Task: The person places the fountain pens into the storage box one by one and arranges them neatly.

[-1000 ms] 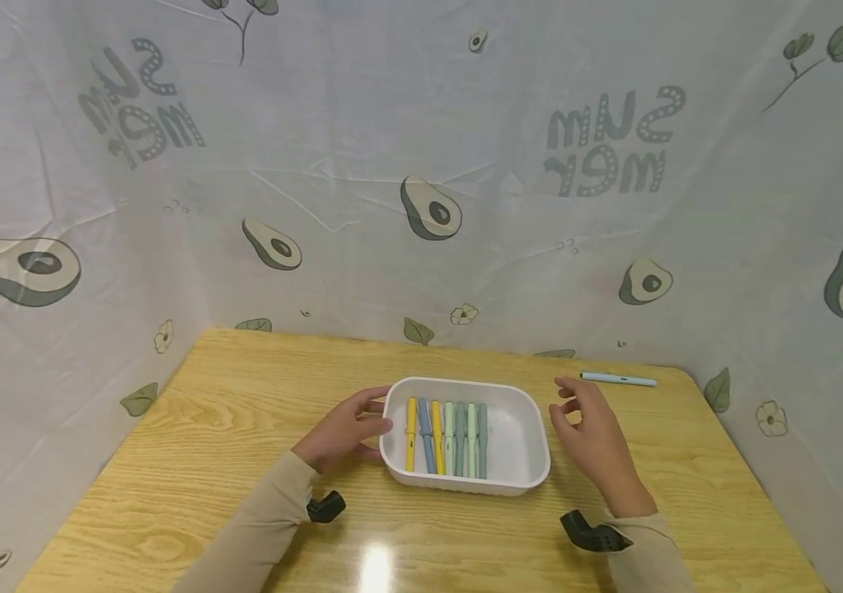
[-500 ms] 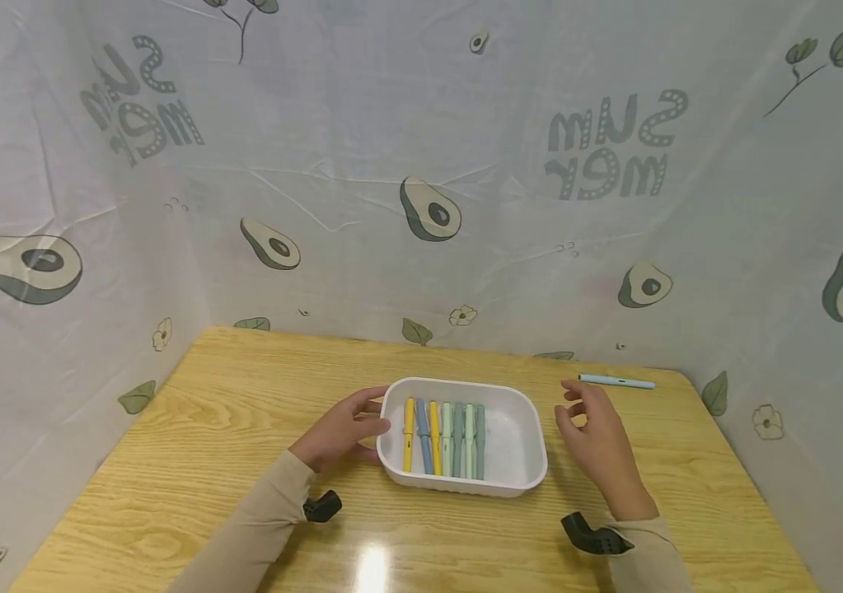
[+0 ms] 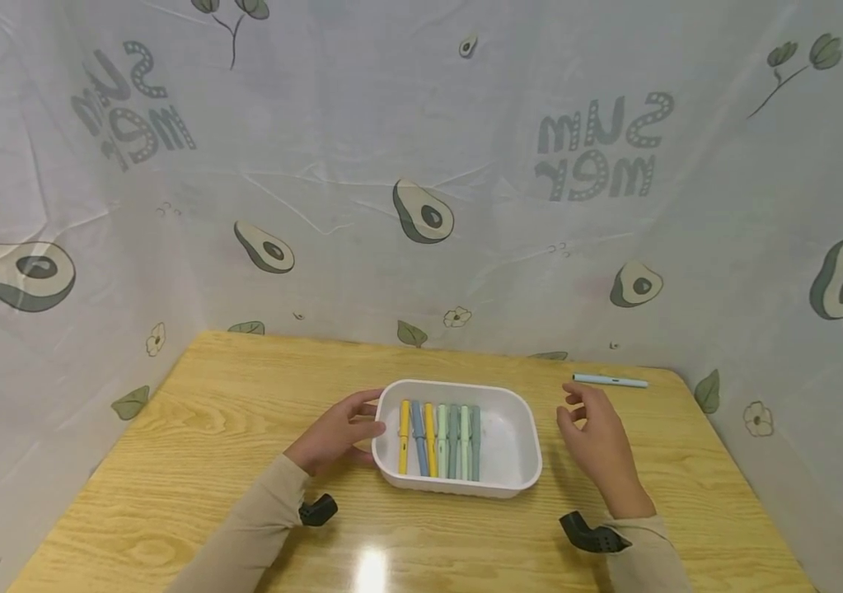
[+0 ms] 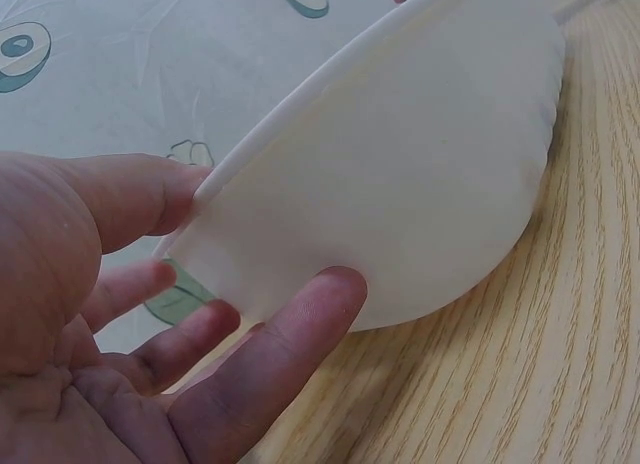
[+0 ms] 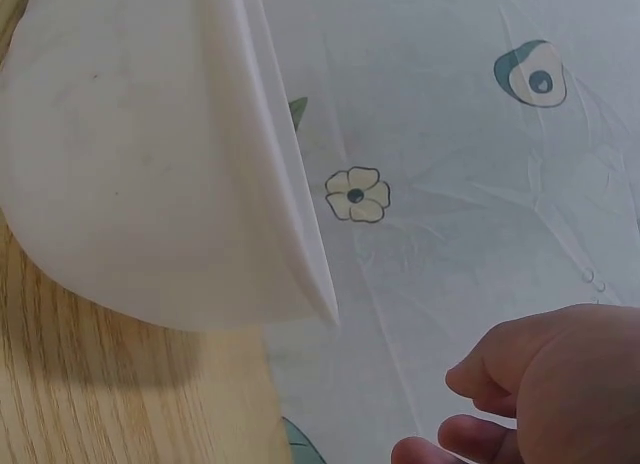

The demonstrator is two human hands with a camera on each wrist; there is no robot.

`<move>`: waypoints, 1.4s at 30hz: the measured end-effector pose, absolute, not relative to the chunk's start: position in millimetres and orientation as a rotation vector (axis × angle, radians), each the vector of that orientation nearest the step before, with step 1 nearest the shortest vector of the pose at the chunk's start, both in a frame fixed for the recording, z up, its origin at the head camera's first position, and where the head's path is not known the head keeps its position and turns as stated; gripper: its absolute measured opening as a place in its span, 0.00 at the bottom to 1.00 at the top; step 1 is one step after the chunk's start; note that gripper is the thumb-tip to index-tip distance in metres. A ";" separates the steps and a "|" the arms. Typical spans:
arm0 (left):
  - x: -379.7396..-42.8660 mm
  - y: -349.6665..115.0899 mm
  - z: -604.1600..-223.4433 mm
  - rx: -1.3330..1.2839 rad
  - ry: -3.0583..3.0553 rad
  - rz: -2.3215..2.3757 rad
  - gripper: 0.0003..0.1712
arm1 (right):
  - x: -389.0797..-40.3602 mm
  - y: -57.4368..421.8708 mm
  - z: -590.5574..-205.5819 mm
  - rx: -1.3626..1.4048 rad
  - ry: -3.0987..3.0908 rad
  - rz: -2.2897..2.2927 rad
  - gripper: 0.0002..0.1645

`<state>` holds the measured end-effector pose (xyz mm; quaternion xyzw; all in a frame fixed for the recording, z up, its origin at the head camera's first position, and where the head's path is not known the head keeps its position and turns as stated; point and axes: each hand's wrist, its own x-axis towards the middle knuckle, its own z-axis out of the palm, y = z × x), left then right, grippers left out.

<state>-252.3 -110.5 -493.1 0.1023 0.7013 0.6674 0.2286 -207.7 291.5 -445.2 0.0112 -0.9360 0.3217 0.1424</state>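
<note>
A white plastic tray (image 3: 504, 449) sits mid-table, with several capped pens (image 3: 442, 441) side by side in its left and middle part, in yellow, blue, pale green and grey-green. At its left end my left hand (image 3: 335, 432) holds the tray, thumb over the rim and other fingers along the outer wall. The left wrist view shows thumb and fingertips touching the tray wall (image 4: 400, 184). Right of the tray, apart from it, my right hand (image 3: 597, 436) hovers with loosely bent fingers and nothing in them. Beyond its fingertips lies a light blue pen (image 3: 610, 380).
The wooden table (image 3: 258, 379) carries the tray and the lone pen near its far right corner. A pale cloth (image 3: 347, 140) printed with avocados hangs behind and at both sides. A black wrist mount (image 3: 590, 534) juts from the right sleeve, another from the left.
My right hand has shifted slightly rightward, away from the tray and nearer the light blue pen. My left hand stays at the tray's end. The head view has turned slightly.
</note>
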 end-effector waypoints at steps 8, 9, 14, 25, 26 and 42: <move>-250.2 -109.8 -493.7 0.268 1.946 1.836 0.36 | -205.4 298.0 -448.8 0.001 -2.733 0.914 0.23; -250.0 -109.3 -493.5 0.263 1.949 1.836 0.35 | -205.6 299.2 -449.5 0.000 -2.736 0.913 0.23; -248.4 -107.0 -493.7 0.232 1.975 1.848 0.33 | -206.8 304.2 -454.4 -0.021 -2.757 0.895 0.22; -246.7 -104.2 -492.9 0.210 1.993 1.876 0.30 | -215.5 308.1 -461.5 -0.134 -2.846 0.934 0.22; -246.8 -104.2 -492.8 0.213 1.990 1.877 0.30 | -217.4 309.9 -463.4 -0.139 -2.854 0.920 0.22; -244.3 -104.9 -495.2 0.220 1.977 1.879 0.32 | -276.5 354.7 -482.5 0.051 -3.003 0.553 0.29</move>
